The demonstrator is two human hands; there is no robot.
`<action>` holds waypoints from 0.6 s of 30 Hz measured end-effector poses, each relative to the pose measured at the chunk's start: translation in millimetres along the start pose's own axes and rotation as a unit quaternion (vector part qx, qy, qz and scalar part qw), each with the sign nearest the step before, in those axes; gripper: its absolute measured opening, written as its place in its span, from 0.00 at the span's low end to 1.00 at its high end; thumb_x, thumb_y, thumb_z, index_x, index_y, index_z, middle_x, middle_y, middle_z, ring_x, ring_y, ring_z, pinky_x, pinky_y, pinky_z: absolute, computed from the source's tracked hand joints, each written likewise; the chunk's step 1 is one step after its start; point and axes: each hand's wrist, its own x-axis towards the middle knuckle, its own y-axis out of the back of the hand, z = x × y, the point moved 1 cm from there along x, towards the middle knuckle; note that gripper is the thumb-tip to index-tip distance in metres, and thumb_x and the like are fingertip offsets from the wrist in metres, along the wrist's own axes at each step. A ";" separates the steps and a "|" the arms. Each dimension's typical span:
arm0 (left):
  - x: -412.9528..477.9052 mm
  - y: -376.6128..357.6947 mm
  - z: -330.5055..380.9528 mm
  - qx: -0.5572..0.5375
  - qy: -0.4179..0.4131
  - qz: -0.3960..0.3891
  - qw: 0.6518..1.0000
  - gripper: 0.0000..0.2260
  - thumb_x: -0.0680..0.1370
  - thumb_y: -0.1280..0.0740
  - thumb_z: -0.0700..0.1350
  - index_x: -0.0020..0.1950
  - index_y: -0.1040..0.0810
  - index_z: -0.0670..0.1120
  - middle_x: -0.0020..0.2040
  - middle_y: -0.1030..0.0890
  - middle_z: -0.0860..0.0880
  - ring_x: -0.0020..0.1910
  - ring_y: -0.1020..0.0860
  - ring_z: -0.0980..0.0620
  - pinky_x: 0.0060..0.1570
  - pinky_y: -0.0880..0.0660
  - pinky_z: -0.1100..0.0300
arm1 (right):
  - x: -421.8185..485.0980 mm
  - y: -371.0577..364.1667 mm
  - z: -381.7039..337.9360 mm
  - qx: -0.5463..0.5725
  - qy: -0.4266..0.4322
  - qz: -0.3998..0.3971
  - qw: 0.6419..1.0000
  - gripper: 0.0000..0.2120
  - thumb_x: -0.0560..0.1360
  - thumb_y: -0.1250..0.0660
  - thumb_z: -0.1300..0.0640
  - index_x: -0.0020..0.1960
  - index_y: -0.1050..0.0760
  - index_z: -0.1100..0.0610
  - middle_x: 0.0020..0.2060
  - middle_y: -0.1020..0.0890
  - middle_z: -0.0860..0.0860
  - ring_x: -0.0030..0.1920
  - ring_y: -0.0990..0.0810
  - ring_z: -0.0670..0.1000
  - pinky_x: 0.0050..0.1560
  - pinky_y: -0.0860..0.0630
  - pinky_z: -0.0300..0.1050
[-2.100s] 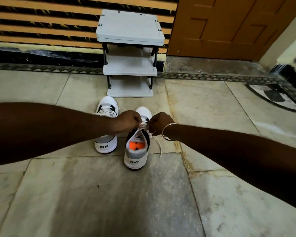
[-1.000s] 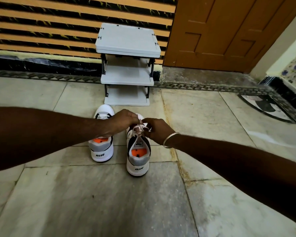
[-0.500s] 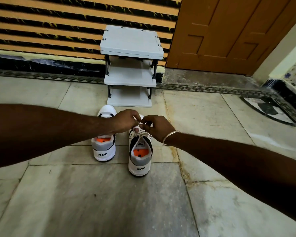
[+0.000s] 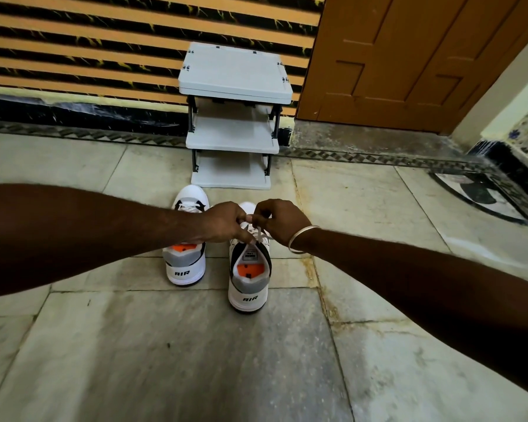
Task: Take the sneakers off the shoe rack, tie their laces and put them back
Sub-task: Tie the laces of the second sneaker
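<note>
Two white, grey and black sneakers with orange insoles stand on the stone floor, heels toward me. The right sneaker (image 4: pixel 249 283) sits nearer to me; the left sneaker (image 4: pixel 185 263) stands beside it, partly under my left forearm. My left hand (image 4: pixel 224 222) and my right hand (image 4: pixel 279 222) meet over the right sneaker's tongue, both pinching its white laces (image 4: pixel 258 234). A silver bangle circles my right wrist. Behind the shoes stands the grey three-shelf shoe rack (image 4: pixel 235 117), its shelves bare.
A striped orange and black wall (image 4: pixel 104 41) runs behind the rack. A brown wooden door (image 4: pixel 409 56) is at the back right. A patterned floor inlay (image 4: pixel 482 193) and a tiled wall corner lie to the right.
Over the last two seconds my hands have stayed on the right sneaker's laces, working them closer together. The loose lace end that hung beside the shoe is drawn up. The camera has shifted slightly.
</note>
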 end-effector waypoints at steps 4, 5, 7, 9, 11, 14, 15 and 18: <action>4.3 6.9 -2.1 -0.045 -0.005 0.049 0.998 0.07 0.71 0.24 0.38 0.47 0.16 0.40 0.44 0.14 0.41 0.46 0.15 0.39 0.48 0.19 0.50 | 5.2 2.4 7.1 -0.035 -0.009 0.004 0.999 0.12 0.76 0.32 0.45 0.38 0.21 0.51 0.38 0.19 0.51 0.41 0.21 0.53 0.41 0.26 0.46; 5.1 9.1 -0.6 -0.062 -0.005 0.037 0.997 0.06 0.73 0.25 0.37 0.49 0.16 0.40 0.44 0.13 0.40 0.45 0.14 0.39 0.46 0.18 0.50 | 6.0 3.1 9.4 -0.036 -0.017 0.009 0.999 0.12 0.76 0.32 0.44 0.37 0.23 0.50 0.37 0.20 0.49 0.40 0.21 0.52 0.41 0.27 0.45; 4.7 13.8 1.6 -0.087 -0.002 0.011 0.996 0.07 0.76 0.28 0.38 0.52 0.17 0.37 0.45 0.14 0.38 0.41 0.14 0.40 0.43 0.17 0.51 | 6.7 3.8 12.0 -0.037 -0.034 0.018 0.999 0.12 0.75 0.32 0.42 0.39 0.23 0.48 0.36 0.21 0.48 0.40 0.21 0.51 0.42 0.26 0.45; 4.3 19.4 2.8 -0.092 -0.006 0.009 0.996 0.07 0.77 0.29 0.39 0.51 0.17 0.36 0.42 0.14 0.38 0.35 0.16 0.43 0.35 0.18 0.55 | 6.5 5.7 13.7 -0.029 -0.044 0.021 0.998 0.11 0.76 0.33 0.42 0.40 0.23 0.48 0.34 0.22 0.46 0.38 0.23 0.50 0.41 0.27 0.44; 4.2 27.1 3.2 -0.068 -0.022 0.027 0.997 0.07 0.76 0.27 0.43 0.47 0.16 0.39 0.33 0.16 0.43 0.27 0.20 0.49 0.28 0.21 0.60 | 6.0 8.0 15.0 -0.013 -0.041 0.015 0.999 0.12 0.78 0.35 0.44 0.40 0.24 0.49 0.30 0.25 0.43 0.34 0.25 0.46 0.38 0.31 0.43; 4.2 39.5 0.5 -0.021 -0.030 0.047 0.998 0.09 0.76 0.27 0.49 0.42 0.14 0.44 0.24 0.23 0.52 0.22 0.29 0.54 0.26 0.31 0.63 | 5.5 11.8 15.3 0.012 -0.036 -0.001 0.999 0.14 0.80 0.37 0.49 0.41 0.22 0.55 0.28 0.28 0.44 0.31 0.30 0.42 0.37 0.35 0.42; 4.0 42.7 -1.6 -0.013 -0.027 0.049 0.998 0.10 0.76 0.28 0.50 0.41 0.14 0.45 0.24 0.25 0.51 0.22 0.30 0.54 0.27 0.32 0.64 | 5.9 12.6 16.3 0.014 -0.040 -0.008 0.999 0.14 0.80 0.37 0.50 0.43 0.20 0.58 0.28 0.28 0.44 0.30 0.30 0.43 0.35 0.35 0.42; 5.0 49.2 -12.2 0.018 -0.005 0.059 0.998 0.10 0.75 0.28 0.49 0.37 0.14 0.46 0.24 0.26 0.50 0.24 0.31 0.53 0.28 0.33 0.64 | 6.9 14.1 23.4 -0.025 -0.045 -0.032 0.998 0.13 0.80 0.36 0.51 0.46 0.18 0.58 0.31 0.25 0.47 0.33 0.27 0.47 0.37 0.32 0.42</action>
